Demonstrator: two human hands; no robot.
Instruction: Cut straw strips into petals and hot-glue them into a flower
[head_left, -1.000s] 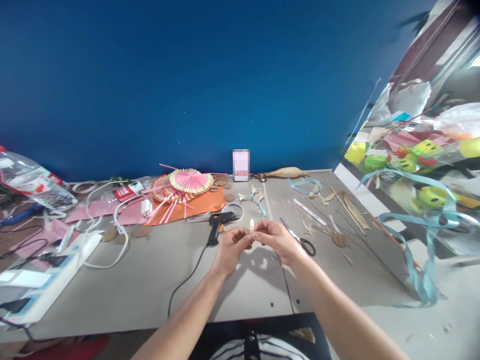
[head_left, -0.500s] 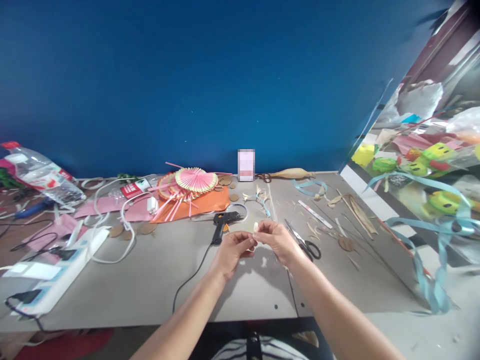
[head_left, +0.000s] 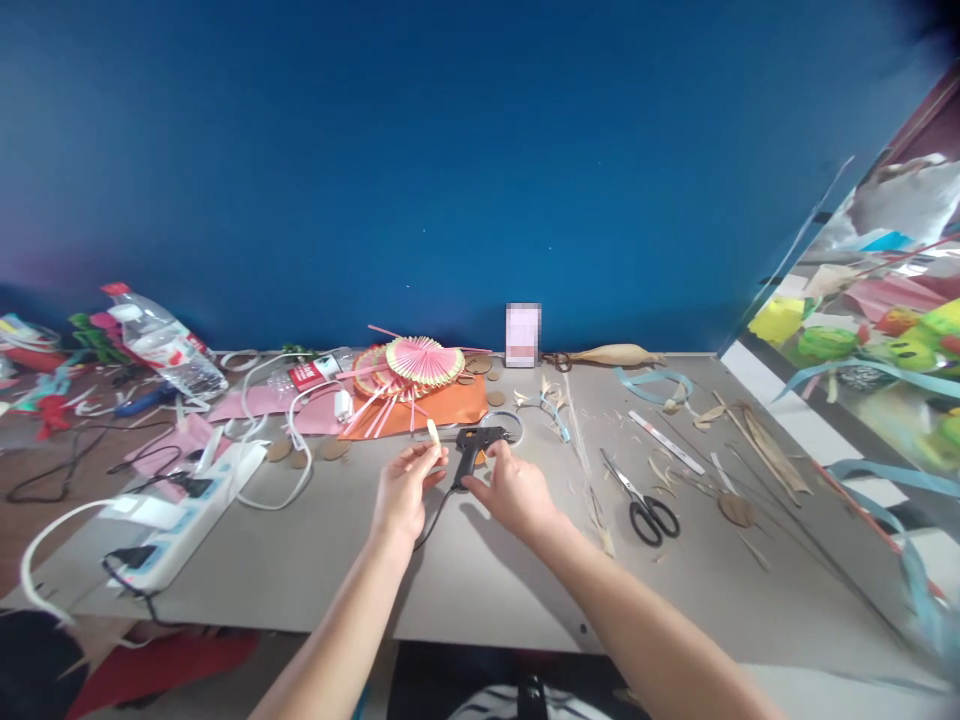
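My left hand (head_left: 403,490) pinches a small pale strip (head_left: 433,432) between thumb and fingers and holds it upright above the grey table (head_left: 300,560). My right hand (head_left: 510,490) reaches to the black hot glue gun (head_left: 474,448) lying just beyond it, fingers curled around the handle. The gun's black cord (head_left: 427,525) runs back between my two hands. Pink pleated paper fans (head_left: 416,362) lie on orange paper (head_left: 457,405) behind the gun.
Black-handled scissors (head_left: 641,500) and pale scraps lie to the right. A white power strip (head_left: 187,510) with cables sits at left, a plastic bottle (head_left: 161,345) beyond it. Blue ribbon and bright items fill the right edge. A blue wall stands behind.
The hands have come apart: the left keeps the pale strip, the right has let go and moved forward onto the glue gun. The view has swung left.
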